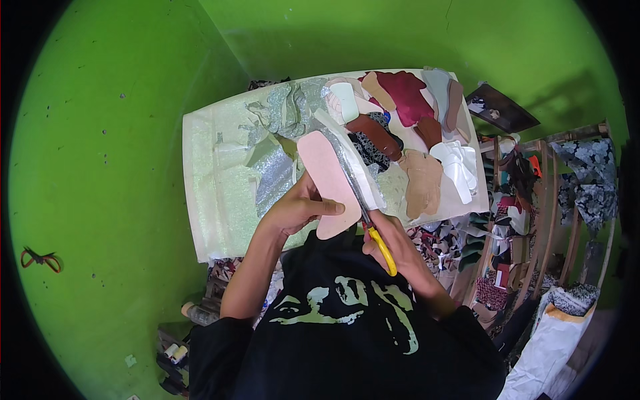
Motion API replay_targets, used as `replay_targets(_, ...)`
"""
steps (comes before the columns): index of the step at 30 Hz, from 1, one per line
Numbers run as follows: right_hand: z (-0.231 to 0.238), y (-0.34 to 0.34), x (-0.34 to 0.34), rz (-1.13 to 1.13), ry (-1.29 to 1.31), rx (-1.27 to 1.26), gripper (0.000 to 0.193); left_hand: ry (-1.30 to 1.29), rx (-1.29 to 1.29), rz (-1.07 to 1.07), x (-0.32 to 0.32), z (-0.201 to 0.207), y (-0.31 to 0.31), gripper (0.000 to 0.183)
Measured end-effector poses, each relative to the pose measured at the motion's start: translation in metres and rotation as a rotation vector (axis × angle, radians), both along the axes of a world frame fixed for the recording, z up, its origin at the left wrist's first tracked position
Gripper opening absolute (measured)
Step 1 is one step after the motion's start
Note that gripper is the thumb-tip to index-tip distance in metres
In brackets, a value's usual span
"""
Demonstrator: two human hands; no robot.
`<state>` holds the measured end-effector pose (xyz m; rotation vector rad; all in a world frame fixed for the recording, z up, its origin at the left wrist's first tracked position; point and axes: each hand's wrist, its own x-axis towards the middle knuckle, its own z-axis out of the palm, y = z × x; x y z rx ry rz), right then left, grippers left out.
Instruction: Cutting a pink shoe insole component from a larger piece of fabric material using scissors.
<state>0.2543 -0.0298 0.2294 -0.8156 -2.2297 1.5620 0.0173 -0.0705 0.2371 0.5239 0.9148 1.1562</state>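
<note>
My left hand (pixel 293 212) grips a pale pink insole-shaped piece (pixel 321 170), with the thumb lying flat on its lower part. Wrapped round the yellow handle of a pair of scissors (pixel 381 251) is my right hand (pixel 399 243). The dark blades point up and away along the pink piece's right edge. A white and silvery strip of material (pixel 353 160) runs beside the blades; whether it is joined to the pink piece I cannot tell. Below the hands, the work table (pixel 217 180) is covered in a pale, glittery sheet.
Silvery scraps (pixel 275 180) lie left of the pink piece. To the right are brown sole-shaped pieces (pixel 375 137), a dark red piece (pixel 408 97), tan pieces (pixel 421 183) and white ones (pixel 457 167). A wooden rack (pixel 543 220) with fabric stands at the right, a green wall (pixel 107 200) at the left.
</note>
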Motion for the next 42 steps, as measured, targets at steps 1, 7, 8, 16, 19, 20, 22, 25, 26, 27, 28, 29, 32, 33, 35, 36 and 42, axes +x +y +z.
replay_targets(1, -0.001, 0.000, 0.000, 0.002, 0.001, -0.001, 0.077, -0.012, -0.014, -0.024, -0.001, -0.001, 0.000, 0.081)
replay_targets(7, -0.028, -0.003, 0.006, -0.053, 0.042, 0.177, 0.078, 0.009, -0.062, -0.095, 0.002, -0.005, -0.001, 0.078)
replay_targets(8, -0.029, -0.002, 0.005, -0.055, 0.024, 0.172, 0.077, 0.010, -0.064, -0.097, 0.003, -0.005, -0.001, 0.078)
replay_targets(16, -0.018, 0.004, 0.004, -0.043, -0.002, 0.197, 0.074, -0.001, -0.065, -0.113, 0.003, -0.012, 0.002, 0.069)
replay_targets(19, -0.013, 0.007, -0.001, -0.080, 0.111, 0.179, 0.073, -0.015, -0.135, -0.135, 0.014, 0.001, 0.001, 0.065)
replay_targets(20, -0.010, 0.010, -0.004, -0.073, 0.148, 0.272, 0.074, -0.014, -0.135, -0.136, 0.016, 0.000, 0.001, 0.065)
replay_targets(22, -0.011, 0.013, -0.004, -0.068, 0.187, 0.366, 0.075, -0.080, -0.128, -0.116, 0.019, -0.004, 0.002, 0.066)
replay_targets(25, -0.018, 0.014, -0.001, -0.054, 0.175, 0.152, 0.074, -0.103, -0.122, -0.143, 0.020, -0.004, 0.005, 0.067)
replay_targets(26, -0.017, 0.014, -0.001, -0.070, 0.176, 0.160, 0.073, -0.102, -0.122, -0.145, 0.020, -0.004, 0.005, 0.067)
replay_targets(27, -0.015, 0.014, -0.001, -0.085, 0.178, 0.167, 0.073, -0.096, -0.129, -0.150, 0.020, -0.005, 0.005, 0.066)
replay_targets(28, -0.014, 0.014, -0.001, -0.086, 0.179, 0.168, 0.073, -0.091, -0.135, -0.154, 0.019, -0.005, 0.005, 0.066)
replay_targets(29, -0.011, 0.015, 0.000, -0.065, 0.177, 0.181, 0.070, -0.090, -0.135, -0.155, 0.020, -0.006, 0.005, 0.066)
replay_targets(32, -0.016, 0.021, 0.003, -0.021, 0.160, 0.247, 0.078, -0.123, -0.131, -0.170, 0.025, -0.006, 0.005, 0.064)
replay_targets(33, -0.018, 0.023, 0.003, 0.004, 0.145, 0.298, 0.090, -0.152, -0.120, -0.188, 0.028, -0.005, 0.004, 0.063)
replay_targets(35, -0.011, 0.022, 0.003, -0.010, 0.150, 0.376, 0.089, -0.180, -0.110, -0.206, 0.029, -0.004, 0.004, 0.063)
replay_targets(36, -0.009, 0.022, 0.002, -0.023, 0.154, 0.454, 0.087, -0.208, -0.102, -0.220, 0.028, -0.004, 0.004, 0.063)
replay_targets(42, -0.014, 0.021, 0.010, -0.039, -0.005, 0.141, 0.076, -0.244, -0.119, -0.244, 0.029, -0.003, 0.005, 0.067)
